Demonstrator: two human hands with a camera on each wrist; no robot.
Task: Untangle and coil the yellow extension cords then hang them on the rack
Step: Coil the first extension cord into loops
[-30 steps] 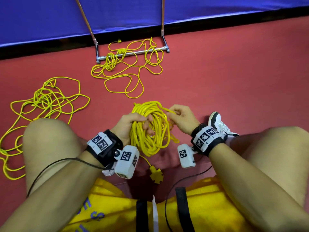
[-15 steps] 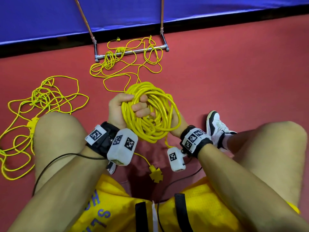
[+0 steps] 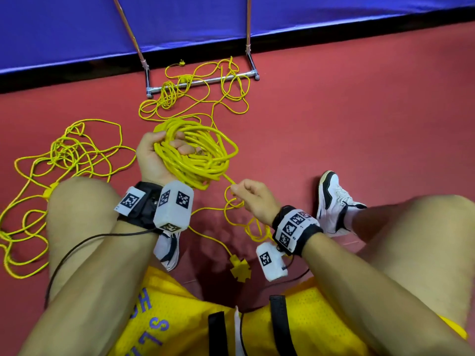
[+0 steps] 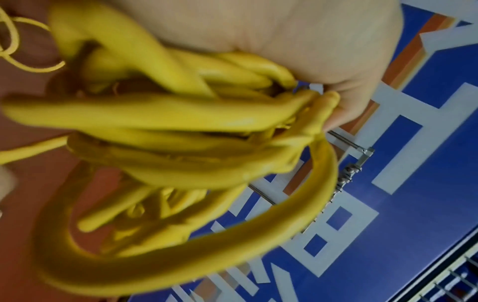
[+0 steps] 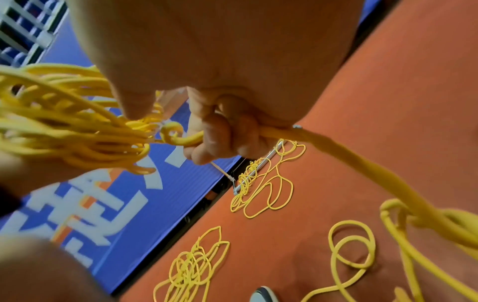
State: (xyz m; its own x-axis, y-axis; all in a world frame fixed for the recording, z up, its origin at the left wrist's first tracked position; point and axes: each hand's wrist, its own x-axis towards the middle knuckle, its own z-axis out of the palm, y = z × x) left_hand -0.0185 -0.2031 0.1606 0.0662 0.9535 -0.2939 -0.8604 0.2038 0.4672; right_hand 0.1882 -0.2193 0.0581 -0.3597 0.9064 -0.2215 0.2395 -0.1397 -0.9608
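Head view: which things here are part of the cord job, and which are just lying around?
Job:
- coiled yellow extension cord, gripped by left hand
- its loose tail, pinched by right hand
- two tangled yellow cords
- metal rack

Lying about:
- blue banner
- white shoe

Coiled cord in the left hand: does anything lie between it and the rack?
Yes. A tangled loose cord sprawls on the floor between the coiled cord, gripped by the left hand, and the rack, draping over its base bar.
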